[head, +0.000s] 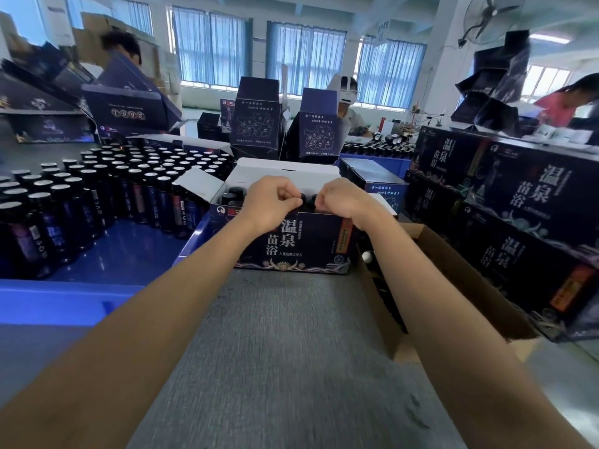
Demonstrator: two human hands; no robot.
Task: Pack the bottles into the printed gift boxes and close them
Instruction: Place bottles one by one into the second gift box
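Note:
A dark printed gift box (291,244) stands open in front of me on the grey table, its white flaps raised. Several black-capped bottles (234,196) stand inside it. My left hand (272,199) and my right hand (340,199) are both over the near top edge of the box, fingers curled. Each seems to pinch the box's near flap or a bottle cap; the fingers hide which. Many loose dark bottles (97,189) stand in a blue tray (107,270) to the left.
Closed printed boxes (518,222) are stacked at the right. An open brown carton (453,286) lies beside my right forearm. More open gift boxes (256,124) stand behind. Other people (348,105) work across the table. The grey table top (291,351) stretches toward me.

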